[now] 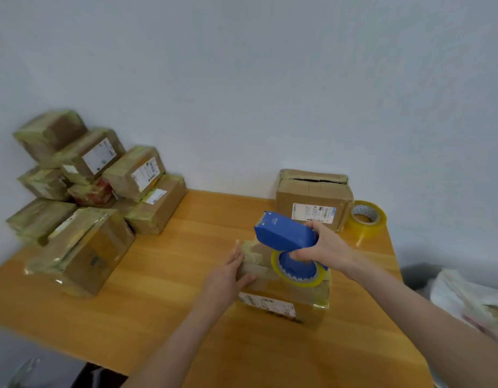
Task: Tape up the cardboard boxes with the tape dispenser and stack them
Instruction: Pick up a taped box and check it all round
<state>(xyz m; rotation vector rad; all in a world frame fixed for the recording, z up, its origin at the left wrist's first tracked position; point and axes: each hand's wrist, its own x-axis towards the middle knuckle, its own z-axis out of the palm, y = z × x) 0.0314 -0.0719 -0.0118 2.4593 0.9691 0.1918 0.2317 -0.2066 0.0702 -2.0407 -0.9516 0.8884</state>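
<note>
R hand [323, 247] grips the dispenser [287, 233] by its blue body, roll end down on the box [284, 301] just under it. L hand [231, 271] lies flat, fingers straight, pressing the box's left edge. Box prob. light, stiff card w/ slick tape, so hold by the sides. Untaped box [312, 200] is beyond R hand, pile [83, 197] well left of L hand. Labels too blurred to read.

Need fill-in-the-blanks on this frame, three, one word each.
1. The right hand grips a ____ tape dispenser.
2. The left hand grips ____; it lies flat on the front box.
3. The spare tape roll sits to the ____ of the back box.
Missing words: blue; nothing; right.
</note>
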